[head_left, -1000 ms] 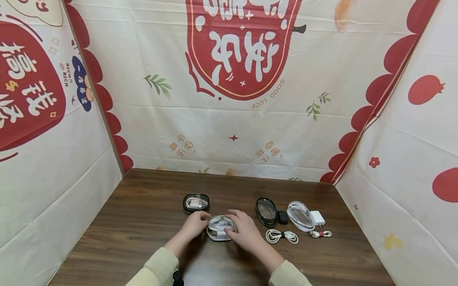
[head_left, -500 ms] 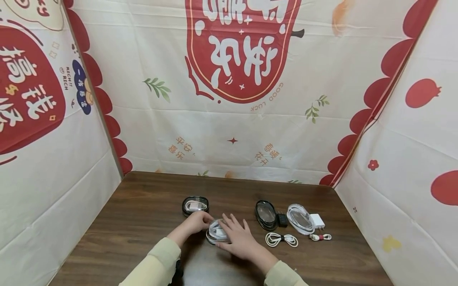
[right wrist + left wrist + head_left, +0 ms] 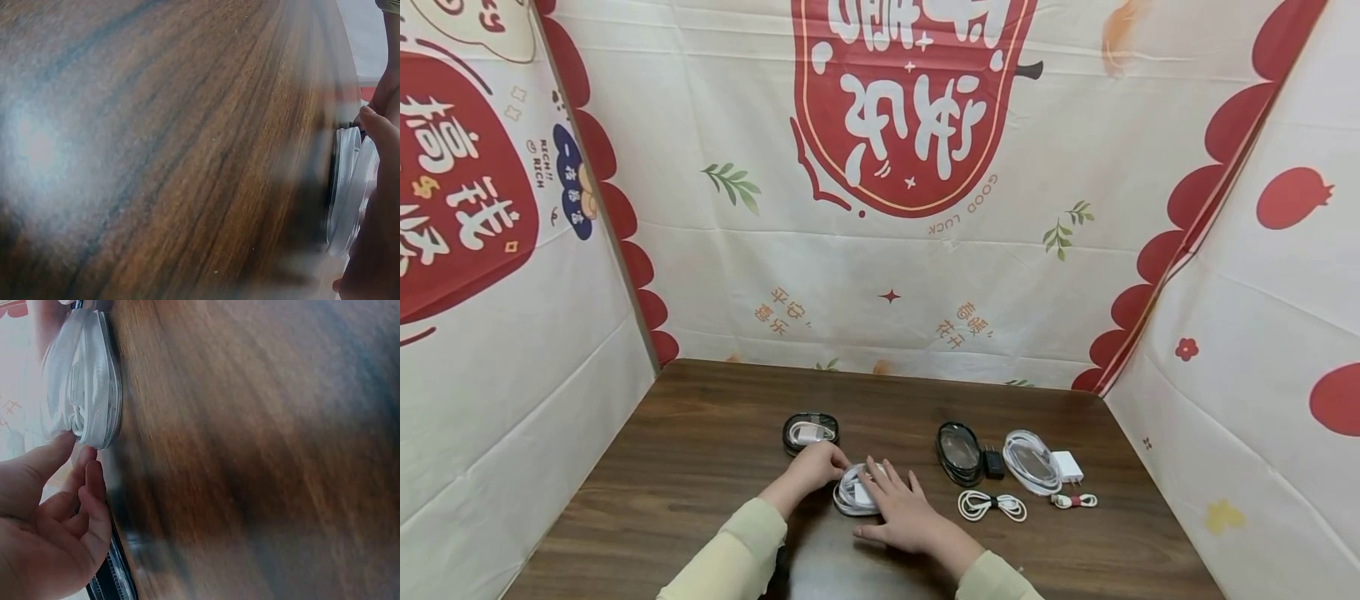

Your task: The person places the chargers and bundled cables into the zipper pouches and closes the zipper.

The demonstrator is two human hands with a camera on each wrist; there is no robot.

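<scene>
Head view first: dark brown wood-grain counter (image 3: 715, 442), and near the middle there's a clear oval plastic case (image 3: 850, 493) with a coiled white cable in it. The left hand (image 3: 814, 467) has the case's far left edge in a pinch. The right hand (image 3: 901, 510) is opened out, fingers spread over the case's right side, thumb sticking out towards the near edge, not gripping it.

This view is also the only one with the whole spread. A black oval case with a white cable inside (image 3: 810, 432) sits just beyond the left hand. Off to the right: a black-rimmed oval (image 3: 958, 455) beside a black plug adapter (image 3: 992, 464), then a clear oval (image 3: 1032, 462) beside a white plug adapter (image 3: 1067, 467). Nearer are a white cable bundle with a black tie (image 3: 992, 505) and a short white cable with a red tie (image 3: 1073, 501).

Readable stuff: upside-down "GOOD LUCK" on the back cloth (image 3: 887, 258), plus orange 平安喜乐; the left cloth (image 3: 490, 350) has "RICH!! RICH" and 搞钱.

Left wrist cam shows the pinch way better: thumb and fingertips at the case's end, other fingers loosely bent, a white connector visible through the plastic.

Right wrist cam is mostly counter, but it catches the case side-on at the right edge, dark along its base. Right hand's partly cut off there.
</scene>
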